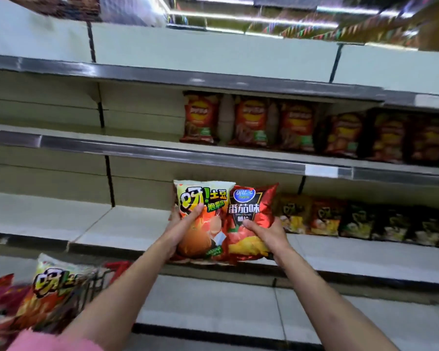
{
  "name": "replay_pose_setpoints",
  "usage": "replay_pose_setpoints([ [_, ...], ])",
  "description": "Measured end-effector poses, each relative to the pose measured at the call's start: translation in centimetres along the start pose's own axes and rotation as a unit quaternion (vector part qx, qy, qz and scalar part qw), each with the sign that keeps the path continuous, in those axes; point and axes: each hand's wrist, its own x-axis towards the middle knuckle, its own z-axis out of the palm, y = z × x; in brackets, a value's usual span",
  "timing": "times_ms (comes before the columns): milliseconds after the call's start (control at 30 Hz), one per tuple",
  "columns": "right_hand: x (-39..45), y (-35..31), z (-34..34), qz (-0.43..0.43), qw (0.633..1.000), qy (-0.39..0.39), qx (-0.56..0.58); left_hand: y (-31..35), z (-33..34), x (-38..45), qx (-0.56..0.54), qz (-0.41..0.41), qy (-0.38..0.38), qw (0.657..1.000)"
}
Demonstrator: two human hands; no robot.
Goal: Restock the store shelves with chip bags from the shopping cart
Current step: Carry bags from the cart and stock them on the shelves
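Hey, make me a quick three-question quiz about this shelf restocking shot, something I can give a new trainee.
1. True or false: each hand holds its own chip bag.
2. Which bag is in the right hand? A) the red tomato-flavour bag B) the cream and orange bag C) a green bag
3. Fill in: the dark red bags already stocked stand on the shelf ______ the one the held bags are in front of.

Key:
1. True. The left hand has its grip on the cream and orange bag, the right on the red one.
2. A
3. above
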Motion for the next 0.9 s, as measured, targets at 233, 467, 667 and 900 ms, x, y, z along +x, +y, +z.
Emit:
replay_pose_setpoints([
  [233,-2.5,2.3,-11.6,0.0,0.999,0.031,0.019,-0.3,12.3,-3.1,0.065,0.011,-0.052,0.996],
  [467,-3.9,5.0,-23.7,0.027,0.994,0.105,0.009,-0.9,23.7,-5.1,0.1,0.002,-0.078,0.992],
  [667,-7.7,5.3,-33.3,0.052,0.984,0.173,-0.009,-1.1,32.8,-6.8,0.122,0.005,-0.155,0.98],
  [900,-12.5,6.3,-40.0,0.056,0.972,0.228,0.024,-3.0,41.5,-8.7,0.154,-0.013,-0.23,0.961],
])
